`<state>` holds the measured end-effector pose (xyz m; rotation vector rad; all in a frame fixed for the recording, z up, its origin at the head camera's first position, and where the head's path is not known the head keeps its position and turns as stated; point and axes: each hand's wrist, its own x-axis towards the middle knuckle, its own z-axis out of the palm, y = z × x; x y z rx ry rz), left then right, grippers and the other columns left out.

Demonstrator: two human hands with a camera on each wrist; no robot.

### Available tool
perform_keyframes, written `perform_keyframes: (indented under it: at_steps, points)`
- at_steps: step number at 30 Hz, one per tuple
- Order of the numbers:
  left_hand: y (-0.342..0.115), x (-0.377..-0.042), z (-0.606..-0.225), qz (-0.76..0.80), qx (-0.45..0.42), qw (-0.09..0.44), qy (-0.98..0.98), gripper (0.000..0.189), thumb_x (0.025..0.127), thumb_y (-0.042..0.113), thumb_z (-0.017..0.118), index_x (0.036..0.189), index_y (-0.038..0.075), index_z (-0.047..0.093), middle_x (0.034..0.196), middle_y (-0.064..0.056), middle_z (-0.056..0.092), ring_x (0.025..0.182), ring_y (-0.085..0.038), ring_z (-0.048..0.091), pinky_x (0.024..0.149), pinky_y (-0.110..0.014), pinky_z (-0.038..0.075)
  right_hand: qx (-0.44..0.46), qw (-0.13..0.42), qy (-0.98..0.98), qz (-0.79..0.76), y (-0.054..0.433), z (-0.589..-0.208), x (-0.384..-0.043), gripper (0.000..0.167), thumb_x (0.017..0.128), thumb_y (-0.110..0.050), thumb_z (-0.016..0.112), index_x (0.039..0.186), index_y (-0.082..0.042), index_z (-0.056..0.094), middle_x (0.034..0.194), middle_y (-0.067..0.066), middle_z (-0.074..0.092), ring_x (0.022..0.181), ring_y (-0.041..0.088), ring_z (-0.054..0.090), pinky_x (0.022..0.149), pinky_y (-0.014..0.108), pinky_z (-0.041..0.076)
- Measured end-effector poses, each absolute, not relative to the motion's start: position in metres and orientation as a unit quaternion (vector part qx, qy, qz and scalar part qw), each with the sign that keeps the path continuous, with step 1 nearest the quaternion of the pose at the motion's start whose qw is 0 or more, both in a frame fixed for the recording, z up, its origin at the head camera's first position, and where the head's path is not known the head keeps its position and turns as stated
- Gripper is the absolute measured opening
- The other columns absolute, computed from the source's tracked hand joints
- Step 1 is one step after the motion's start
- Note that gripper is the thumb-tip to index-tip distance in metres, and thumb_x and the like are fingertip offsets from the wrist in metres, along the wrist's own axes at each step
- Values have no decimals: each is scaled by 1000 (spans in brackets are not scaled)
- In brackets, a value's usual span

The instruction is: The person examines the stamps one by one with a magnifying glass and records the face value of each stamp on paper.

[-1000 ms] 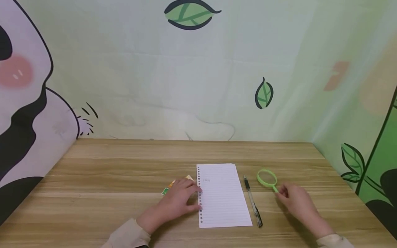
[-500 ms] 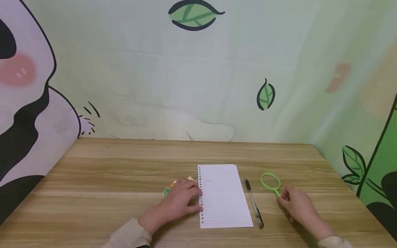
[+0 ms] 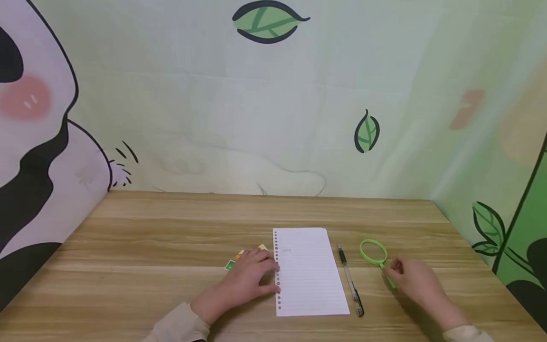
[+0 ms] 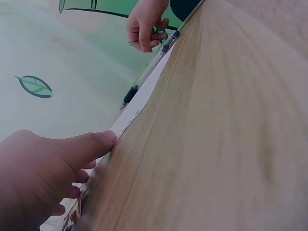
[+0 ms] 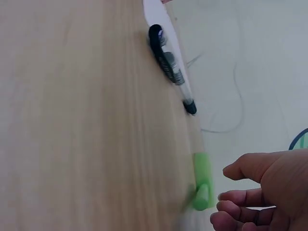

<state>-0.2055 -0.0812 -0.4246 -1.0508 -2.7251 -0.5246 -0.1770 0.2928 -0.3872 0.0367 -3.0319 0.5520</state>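
On the wooden table lies a lined, punched loose-leaf sheet (image 3: 312, 280) with a little writing near its top. My left hand (image 3: 248, 273) rests at its left edge, with thumb and fingertips touching the punched margin. Colourful card-like pieces (image 3: 230, 264) lie partly hidden under that hand. To the right, a green magnifying glass (image 3: 391, 283) lies on the table. Just beside its handle is my right hand (image 3: 414, 280), fingers loosely curled. In the right wrist view a gap shows between the thumb and the green handle (image 5: 203, 166), and nothing is held.
A clear pen with black ends (image 3: 352, 284) lies between the sheet and the magnifying glass, along the sheet's right edge. Behind the wooden table (image 3: 171, 228) stands a backdrop (image 3: 192, 95) printed with leaves and a panda.
My right hand has drawn the magnifying glass slightly towards me, then let go of its handle, which now shows below the fingers. The left hand stays on the sheet's edge.
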Motion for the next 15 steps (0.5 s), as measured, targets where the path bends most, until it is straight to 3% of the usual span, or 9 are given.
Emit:
perform_keyframes:
  at_steps: [7, 15]
  points:
    - [-82, -205, -424, -178, -349, 83, -916, 37, 79, 42, 75, 105, 17, 67, 113, 2, 62, 113, -20, 53, 101, -46, 42, 28, 32, -981, 189, 283, -374, -178, 17, 90, -24, 61, 88, -7, 61, 67, -3, 57, 57, 11, 46, 50, 26, 36]
    - [-82, -206, -426, -174, -349, 90, -916, 37, 79, 42, 75, 105, 18, 67, 113, 2, 62, 112, -19, 54, 98, -45, 43, 77, 49, -977, 191, 260, -369, -179, 15, 87, -22, 67, 91, -9, 60, 66, -5, 55, 53, 7, 41, 47, 22, 32]
